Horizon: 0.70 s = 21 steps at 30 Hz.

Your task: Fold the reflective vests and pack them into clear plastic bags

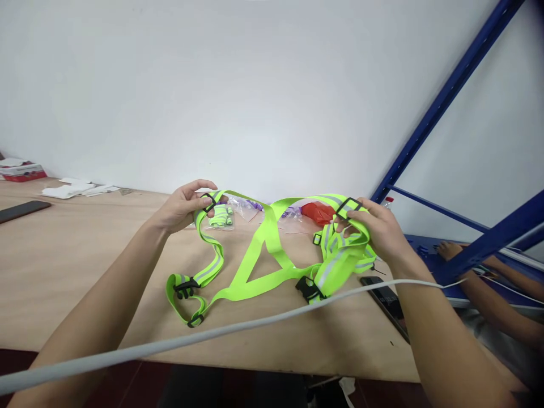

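A neon-yellow reflective vest (257, 249) made of straps with grey stripes stretches between my hands above the table. My left hand (187, 205) pinches a strap at a black slider on the left. Fingers of my right hand (374, 226) close round another strap by a square black slider (349, 208). Black buckles (309, 289) hang low on the straps at both sides. Below my right hand more neon strap material (340, 255) is bunched; whether it belongs to the same vest I cannot tell.
Behind the vest lie a bagged neon strap bundle (221, 215), plastic bags with purple items, and a red item (318, 213). A phone (386, 306) lies at right, white papers (76, 188) far left. A white cable (178, 340) crosses in front. Beyond the blue rack (446, 96), another person's arms show.
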{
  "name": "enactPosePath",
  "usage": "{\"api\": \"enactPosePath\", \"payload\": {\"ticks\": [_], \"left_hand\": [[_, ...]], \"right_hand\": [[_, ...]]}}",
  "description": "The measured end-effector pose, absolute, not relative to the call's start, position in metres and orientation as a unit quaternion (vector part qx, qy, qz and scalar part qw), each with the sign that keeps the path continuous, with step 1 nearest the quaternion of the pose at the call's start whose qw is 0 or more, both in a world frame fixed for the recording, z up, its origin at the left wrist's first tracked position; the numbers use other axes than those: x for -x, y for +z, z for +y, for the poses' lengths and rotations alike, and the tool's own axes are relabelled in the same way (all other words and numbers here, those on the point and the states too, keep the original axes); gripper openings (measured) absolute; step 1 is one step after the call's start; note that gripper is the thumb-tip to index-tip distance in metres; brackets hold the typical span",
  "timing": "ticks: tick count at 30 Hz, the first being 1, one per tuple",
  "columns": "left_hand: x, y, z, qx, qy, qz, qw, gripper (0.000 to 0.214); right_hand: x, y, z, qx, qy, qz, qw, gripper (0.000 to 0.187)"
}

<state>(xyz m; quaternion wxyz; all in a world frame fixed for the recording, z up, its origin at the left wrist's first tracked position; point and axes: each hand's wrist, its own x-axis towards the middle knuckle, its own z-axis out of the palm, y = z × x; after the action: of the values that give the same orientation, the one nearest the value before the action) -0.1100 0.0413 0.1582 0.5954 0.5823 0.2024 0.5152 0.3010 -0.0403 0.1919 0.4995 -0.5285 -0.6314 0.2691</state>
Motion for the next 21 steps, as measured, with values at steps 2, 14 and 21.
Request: {"api": "enactPosePath", "payload": {"ticks": [2,14,21], "left_hand": [[0.109,0.164,0.038,-0.605,0.511,0.222,0.568,0.041],[0.094,0.210,0.025,-0.539,0.625,0.232,0.516,0.015],[0.086,0.226,-0.005,-0.498,0.654,0.182,0.540,0.019]], "right_hand": [[-0.297,0.196,-0.046,0.491,0.381,-0.587,0.519,0.030],[-0.289,0.220,-0.065,0.410,0.438,-0.611,0.516,0.040],[-0.289,0.229,-0.079,0.329,0.379,-0.591,0.632,0.029]]}}
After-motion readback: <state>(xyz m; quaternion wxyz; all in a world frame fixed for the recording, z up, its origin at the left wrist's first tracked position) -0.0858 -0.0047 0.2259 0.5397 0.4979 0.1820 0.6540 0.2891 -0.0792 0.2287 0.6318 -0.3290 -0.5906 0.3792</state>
